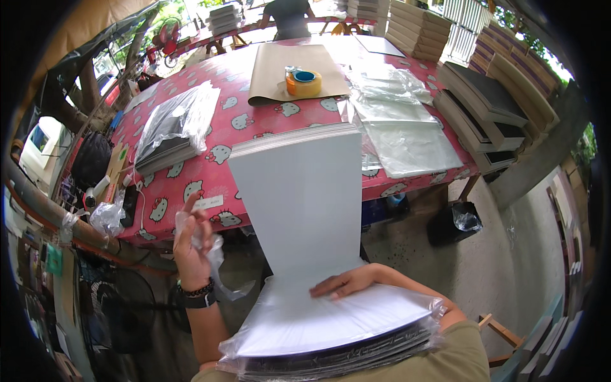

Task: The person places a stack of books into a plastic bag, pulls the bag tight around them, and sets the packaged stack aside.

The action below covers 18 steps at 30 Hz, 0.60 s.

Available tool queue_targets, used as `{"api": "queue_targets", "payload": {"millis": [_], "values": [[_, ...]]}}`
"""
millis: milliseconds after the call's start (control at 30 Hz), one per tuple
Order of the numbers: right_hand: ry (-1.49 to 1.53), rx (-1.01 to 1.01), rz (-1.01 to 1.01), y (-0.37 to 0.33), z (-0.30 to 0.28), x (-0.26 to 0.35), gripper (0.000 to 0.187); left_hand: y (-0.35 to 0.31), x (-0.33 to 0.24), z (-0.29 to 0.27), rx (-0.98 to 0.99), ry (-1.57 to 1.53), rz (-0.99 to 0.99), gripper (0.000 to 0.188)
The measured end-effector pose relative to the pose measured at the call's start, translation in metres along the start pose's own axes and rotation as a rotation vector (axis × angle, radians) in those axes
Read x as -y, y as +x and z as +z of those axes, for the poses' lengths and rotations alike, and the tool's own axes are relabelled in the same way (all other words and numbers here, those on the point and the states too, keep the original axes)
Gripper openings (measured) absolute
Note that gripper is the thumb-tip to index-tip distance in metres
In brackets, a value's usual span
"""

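A tall stack of white sheets or boards (299, 191) leans up against the table's near edge, its layered edges showing at the top. Below it, against my body, lies a stack in clear plastic wrap (331, 321), white on top with dark layered edges. Whether both parts are one stack I cannot tell. My right hand (344, 282) rests flat on the white face where the two meet, fingers stretched out. Raised left of the stack, my left hand (195, 245) has curled fingers around a strip of clear plastic film (219, 270) that hangs down past the wrist.
A pink patterned table (267, 118) carries a plastic-covered stack (175, 127), brown paper (267, 70) with a tape dispenser (303, 83), and clear plastic bags (407, 134). Dark-topped stacks (487, 95) stand at right. A black bin (455, 223) sits below. Another person (286, 19) is at the back.
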State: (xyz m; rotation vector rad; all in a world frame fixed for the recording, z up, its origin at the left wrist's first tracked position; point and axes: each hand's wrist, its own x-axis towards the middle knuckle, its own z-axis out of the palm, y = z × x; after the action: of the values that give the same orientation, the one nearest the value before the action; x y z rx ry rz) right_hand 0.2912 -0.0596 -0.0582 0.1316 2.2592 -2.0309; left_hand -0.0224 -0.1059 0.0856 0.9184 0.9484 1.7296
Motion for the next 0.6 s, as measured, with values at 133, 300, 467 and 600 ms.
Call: {"api": "queue_targets", "payload": {"millis": [133, 300, 467, 600], "values": [[-0.336, -0.115, 0.552, 0.008, -0.018, -0.023, 0.048, 0.010, 0.008, 0.049, 0.233, -0.312, -0.135, 0.053], [-0.176, -0.762, -0.015, 0.014, -0.074, 0.115, 0.024, 0.015, 0.028, 0.087, 0.353, -0.317, -0.237, 0.057], [0.031, -0.916, -0.432, 0.051, -0.066, 0.141, 0.015, 0.014, 0.048, 0.100, 0.329, -0.260, -0.227, 0.043], [0.193, -1.049, -0.315, 0.054, -0.062, 0.140, 0.007, 0.014, 0.060, 0.085, 0.222, 0.117, -0.099, 0.029]]}}
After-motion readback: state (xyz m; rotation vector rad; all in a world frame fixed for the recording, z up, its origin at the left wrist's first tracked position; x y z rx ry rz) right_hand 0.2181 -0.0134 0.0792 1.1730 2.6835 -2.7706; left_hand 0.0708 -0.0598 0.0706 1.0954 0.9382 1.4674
